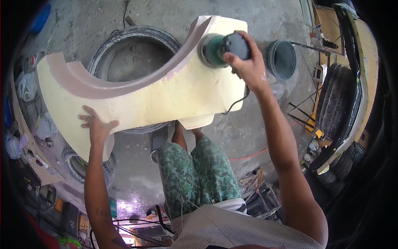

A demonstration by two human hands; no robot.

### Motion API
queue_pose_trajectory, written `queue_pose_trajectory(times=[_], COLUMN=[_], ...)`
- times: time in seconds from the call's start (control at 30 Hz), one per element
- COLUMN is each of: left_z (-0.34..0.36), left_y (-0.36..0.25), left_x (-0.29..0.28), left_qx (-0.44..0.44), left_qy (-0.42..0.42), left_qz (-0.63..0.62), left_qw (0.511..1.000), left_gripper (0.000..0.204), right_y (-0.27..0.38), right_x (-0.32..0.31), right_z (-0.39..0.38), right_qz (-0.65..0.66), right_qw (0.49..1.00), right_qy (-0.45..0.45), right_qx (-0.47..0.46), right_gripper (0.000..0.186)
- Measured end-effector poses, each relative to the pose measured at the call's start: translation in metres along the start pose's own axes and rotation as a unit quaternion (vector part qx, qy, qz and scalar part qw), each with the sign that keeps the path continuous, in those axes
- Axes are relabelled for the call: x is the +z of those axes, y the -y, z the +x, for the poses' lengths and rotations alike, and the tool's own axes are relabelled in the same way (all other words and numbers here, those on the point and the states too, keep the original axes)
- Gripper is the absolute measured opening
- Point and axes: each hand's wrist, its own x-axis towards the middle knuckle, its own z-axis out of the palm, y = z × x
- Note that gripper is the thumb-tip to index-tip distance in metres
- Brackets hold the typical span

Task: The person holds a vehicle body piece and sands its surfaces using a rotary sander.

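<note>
A large cream-yellow car fender [166, 97] lies in front of me, with a mauve-brown lip along its curved wheel arch. My right hand [252, 62] is wrapped round the black top of a green power sander [215, 50]. The sander's round pad rests on the fender's upper right part, beside the arch. From the sander a dark cord [236, 104] hangs over the fender's lower right edge. My left hand [98, 124] lies on the fender's lower left part with fingers spread, the thumb pointing right.
Under the fender a big tire [166, 38] lies on the grey concrete floor [145, 12]. A grey bucket [282, 59] stands right of the sander. Another tire [333, 99] and long panels line the right side. Plastic bags [27, 87] lie at left. A red cable [251, 156] crosses the floor.
</note>
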Motion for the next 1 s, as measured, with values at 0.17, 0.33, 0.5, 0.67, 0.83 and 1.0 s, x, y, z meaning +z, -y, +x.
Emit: queue_pose_trajectory(times=[0.17, 0.33, 0.5, 0.67, 0.83, 1.0], left_z=[0.002, 0.000, -0.001, 0.000, 0.003, 0.003], left_y=[0.001, -0.002, -0.008, -0.003, 0.002, 0.004], left_x=[0.000, -0.005, -0.005, 0.000, 0.004, 0.006], left_qx=[0.020, 0.026, -0.026, -0.044, -0.018, -0.019], left_qy=[-0.005, 0.011, 0.018, 0.008, -0.018, -0.015], left_qz=[0.009, -0.006, -0.018, -0.037, -0.032, -0.024], left_qw=[1.000, 1.000, 0.999, 0.998, 0.999, 0.999], left_gripper=[0.149, 0.144, 0.146, 0.149, 0.153, 0.151], right_y=[0.012, 0.021, 0.026, 0.016, 0.019, 0.016], right_x=[-0.003, -0.001, -0.007, -0.004, -0.003, -0.005], right_z=[0.041, 0.079, 0.080, 0.047, 0.075, 0.053], right_qz=[0.024, 0.067, 0.065, -0.046, 0.007, -0.062], right_qw=[0.998, 0.991, 0.989, 0.997, 0.996, 0.998], right_qy=[-0.038, -0.092, -0.125, -0.061, -0.094, -0.013], right_qx=[0.044, 0.065, 0.033, 0.015, 0.000, 0.001], right_gripper=[0.075, 0.069, 0.067, 0.079, 0.075, 0.087])
